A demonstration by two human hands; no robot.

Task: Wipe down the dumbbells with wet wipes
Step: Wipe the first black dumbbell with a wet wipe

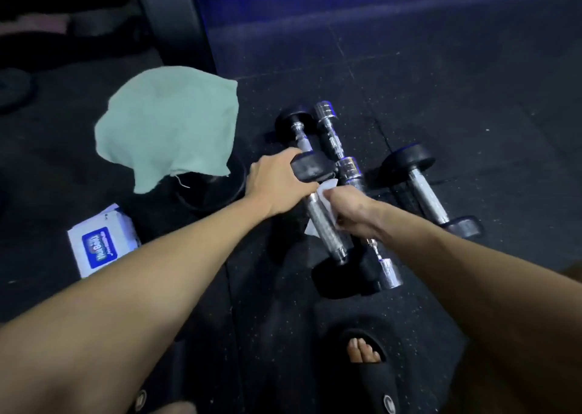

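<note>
Nearest the camera, a foot in a black slide sandal (368, 369) rests on the dark speckled rubber floor (441, 104). Just beyond it lies the held dumbbell (324, 224), with a chrome handle and black heads, its near head on the floor. The right hand (352, 212) has its fingers curled round the handle, pressing a white wet wipe (321, 205) against the chrome. The left hand (280, 180) grips the far black head with its fingers wrapped over it. Touching this dumbbell on the right lie slimmer chrome dumbbells (349, 167); a black-headed dumbbell (428, 190) lies apart, further right. To the left, a white wet-wipe pack (100, 243) with a blue label lies on the floor. Beyond it, a pale green cloth (170, 127) drapes over a black bucket (217, 190). A further black-headed dumbbell (296, 130) lies behind the left hand.
</note>
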